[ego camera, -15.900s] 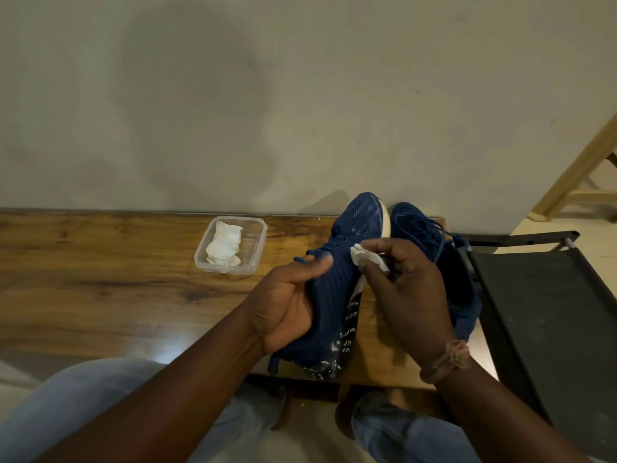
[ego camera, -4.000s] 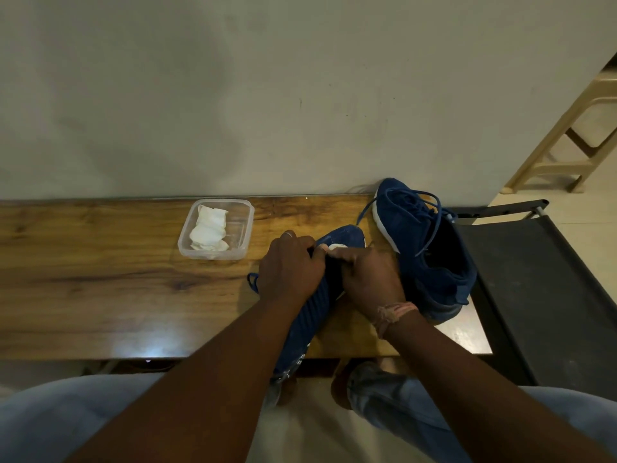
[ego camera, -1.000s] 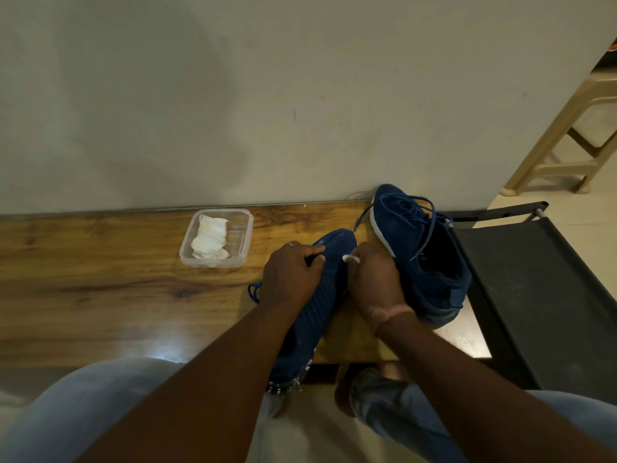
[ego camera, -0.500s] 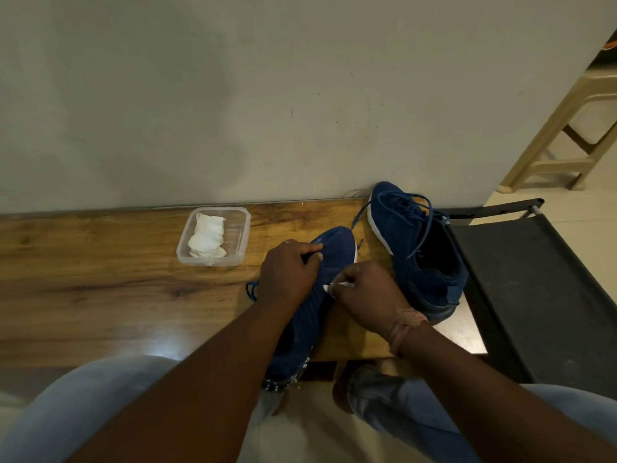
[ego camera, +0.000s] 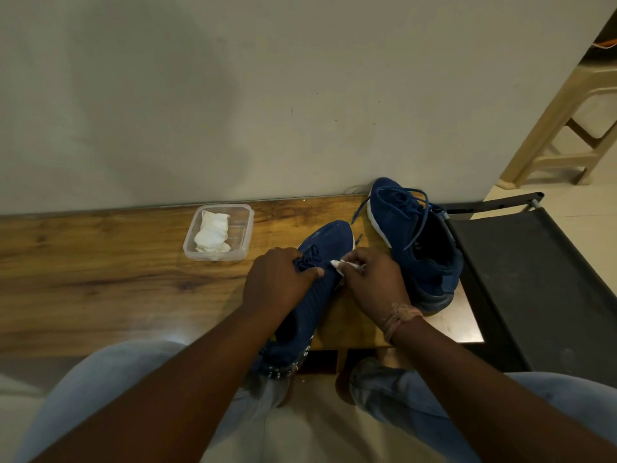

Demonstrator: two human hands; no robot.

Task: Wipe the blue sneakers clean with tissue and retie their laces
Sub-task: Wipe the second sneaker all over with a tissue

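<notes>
One blue sneaker (ego camera: 317, 295) lies on the wooden table (ego camera: 100, 279) with its heel over the near edge. My left hand (ego camera: 277, 282) grips it across the laced top. My right hand (ego camera: 370, 282) pinches a small white tissue (ego camera: 339, 265) against the sneaker's right side near the sole. The second blue sneaker (ego camera: 414, 242) stands to the right by the wall, its laces loose.
A clear plastic tub (ego camera: 243, 235) with white tissues (ego camera: 212, 232) sits left of the shoes near the wall. A black folding chair (ego camera: 534, 289) stands against the table's right end. A beige stool (ego camera: 567, 128) is further right. My knees are under the table's near edge.
My right hand has slid the tissue forward along the sneaker's right side toward the toe. My left hand keeps its hold on the shoe.
</notes>
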